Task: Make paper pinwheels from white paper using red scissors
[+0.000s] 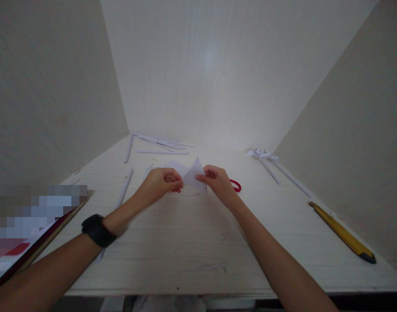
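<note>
Your left hand (161, 182) and right hand (218, 178) pinch the white paper (195, 174), already folded to a triangle but seemingly not finished, with rolled paper sticks (161, 142) ready behind.

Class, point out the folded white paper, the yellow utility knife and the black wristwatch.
folded white paper (194, 175), head view, its centre fold.
yellow utility knife (343, 234), head view, mid-handle.
black wristwatch (97, 231), head view, the band.

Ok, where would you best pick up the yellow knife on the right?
Probably around its yellow middle, from above, pinching across the narrow width: the knife lies flat and long beside the wall, dark tip nearest the table edge.
</note>
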### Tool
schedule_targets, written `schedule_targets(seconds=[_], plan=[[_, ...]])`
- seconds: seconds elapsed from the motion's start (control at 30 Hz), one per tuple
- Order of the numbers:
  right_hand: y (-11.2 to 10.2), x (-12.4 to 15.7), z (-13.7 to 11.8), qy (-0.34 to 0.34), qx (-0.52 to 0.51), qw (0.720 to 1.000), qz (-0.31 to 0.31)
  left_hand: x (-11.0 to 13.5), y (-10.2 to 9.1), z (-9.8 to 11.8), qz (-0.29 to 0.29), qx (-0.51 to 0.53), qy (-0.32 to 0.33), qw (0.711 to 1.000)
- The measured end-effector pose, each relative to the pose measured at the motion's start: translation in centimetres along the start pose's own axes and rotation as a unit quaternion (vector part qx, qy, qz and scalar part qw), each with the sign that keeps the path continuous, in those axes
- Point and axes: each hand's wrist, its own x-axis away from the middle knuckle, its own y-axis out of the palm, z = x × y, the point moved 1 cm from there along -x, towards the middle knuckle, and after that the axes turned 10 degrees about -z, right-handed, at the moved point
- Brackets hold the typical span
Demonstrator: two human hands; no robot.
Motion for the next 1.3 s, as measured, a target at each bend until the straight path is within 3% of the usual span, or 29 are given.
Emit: schedule_targets(seconds=[0.4,0.7,0.83,0.97,1.1,1.3], plan=[[-0.8,0.1,0.5,-0.001,0.009,1.0,0.024,0.1,-0.2,0.5,0.005,-0.012,0.005,1.0],[-0.4,0.3,-0.6,-0.023,0.005,0.996,0.091,0.4,-0.2,0.7,0.043,-0.126,0.058,0.989],[-0.4,0.3,0.0,0.017,-0.056,0.995,0.078,1.1,-0.6,1.2,0.098,-0.231,0.13,0.959],[0.1,0.5,0.5,0.09,-0.147,0.985,-0.01,1.8,-1.6,1.3,0.139,-0.33,0.214,0.909],[0.8,0.9,-0.1,0.126,-0.221,0.962,-0.096,2.2,-2.5,1.0,0.128,-0.391,0.279,0.868],[1.3,1.1,-0.9,0.108,-0.273,0.951,-0.093,2.5,-2.4,0.9,0.095,-0.421,0.341,0.835]])
